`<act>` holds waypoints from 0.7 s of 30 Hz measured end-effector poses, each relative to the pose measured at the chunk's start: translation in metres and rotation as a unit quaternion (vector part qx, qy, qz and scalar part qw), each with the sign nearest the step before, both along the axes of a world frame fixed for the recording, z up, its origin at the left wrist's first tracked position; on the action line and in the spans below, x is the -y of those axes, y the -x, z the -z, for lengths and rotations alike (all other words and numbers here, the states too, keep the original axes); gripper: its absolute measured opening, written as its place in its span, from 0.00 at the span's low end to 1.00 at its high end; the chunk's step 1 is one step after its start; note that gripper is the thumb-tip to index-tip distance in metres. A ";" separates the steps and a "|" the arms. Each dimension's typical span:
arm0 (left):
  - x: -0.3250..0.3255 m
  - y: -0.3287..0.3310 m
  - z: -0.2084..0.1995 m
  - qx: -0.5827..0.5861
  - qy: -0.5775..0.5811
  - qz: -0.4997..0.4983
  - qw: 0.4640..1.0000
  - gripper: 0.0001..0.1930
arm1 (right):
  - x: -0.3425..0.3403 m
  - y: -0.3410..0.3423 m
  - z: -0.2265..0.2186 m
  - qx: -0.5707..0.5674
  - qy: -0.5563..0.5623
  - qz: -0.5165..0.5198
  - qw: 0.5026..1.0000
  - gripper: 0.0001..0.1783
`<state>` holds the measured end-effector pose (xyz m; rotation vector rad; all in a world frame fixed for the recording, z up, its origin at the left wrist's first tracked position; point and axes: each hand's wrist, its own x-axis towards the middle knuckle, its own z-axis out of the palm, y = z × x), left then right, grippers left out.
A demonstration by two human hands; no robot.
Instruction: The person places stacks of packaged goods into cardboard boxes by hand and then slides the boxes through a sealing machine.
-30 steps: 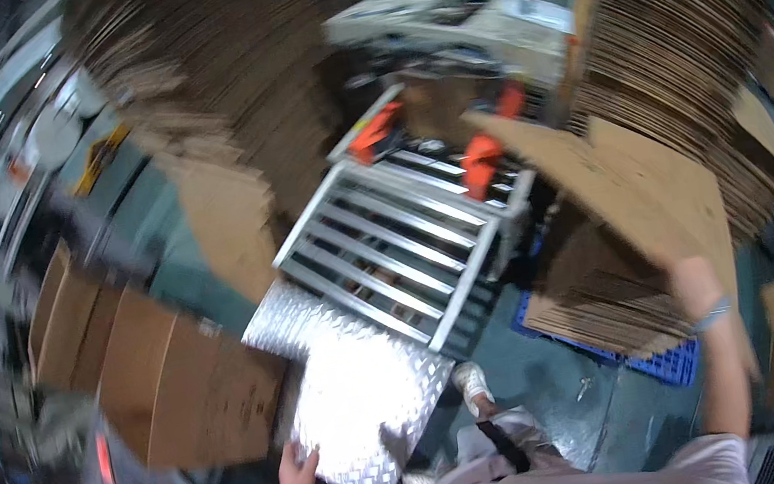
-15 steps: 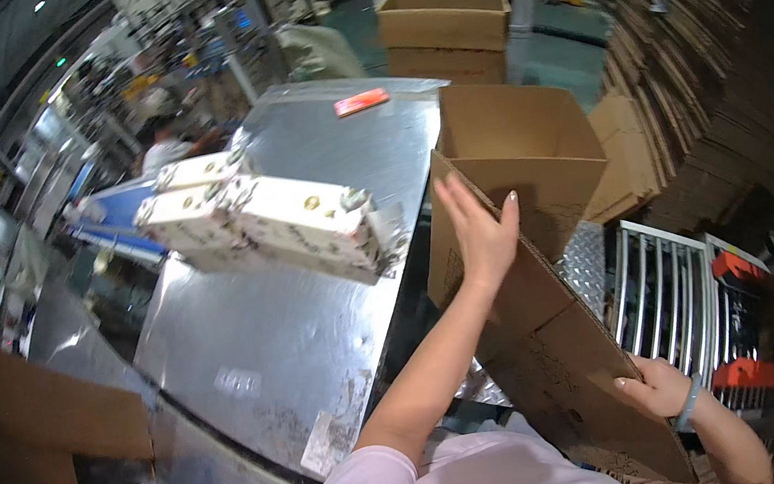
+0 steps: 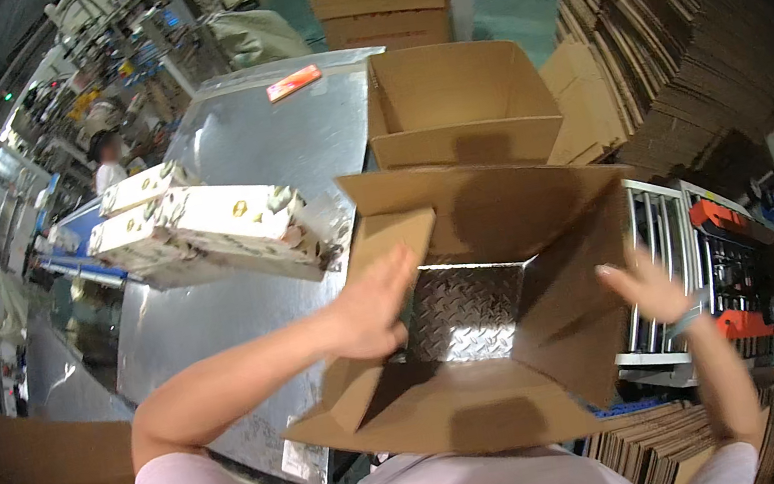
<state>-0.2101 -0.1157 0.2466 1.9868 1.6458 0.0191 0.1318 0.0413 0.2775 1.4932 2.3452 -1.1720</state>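
A brown cardboard carton (image 3: 572, 289) stands opened out in front of me, and patterned metal plate (image 3: 467, 310) shows through its open bottom. My left hand (image 3: 368, 311) lies over the carton's left side, fingers stretched out along the inward-tilted left flap (image 3: 401, 235). At the carton's right wall is my right hand (image 3: 651, 289), its fingers spread and nothing held; whether it touches the cardboard I cannot tell.
Printed white packs (image 3: 237, 220) stand on the metal table (image 3: 280, 142) at left, near a red-orange item (image 3: 293, 83). Beyond is another open carton (image 3: 468, 143). A roller conveyor (image 3: 654, 230) and flat cardboard stacks (image 3: 667, 25) lie to the right.
The folded carton has been spread into an open, four-sided shape. My left hand has moved left and nearer me, and my right hand has risen along the right side. The view has shifted.
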 end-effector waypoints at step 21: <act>-0.113 0.027 0.030 0.038 0.206 0.269 0.940 0.37 | 0.074 0.107 0.070 0.002 -0.396 -0.117 0.911 0.35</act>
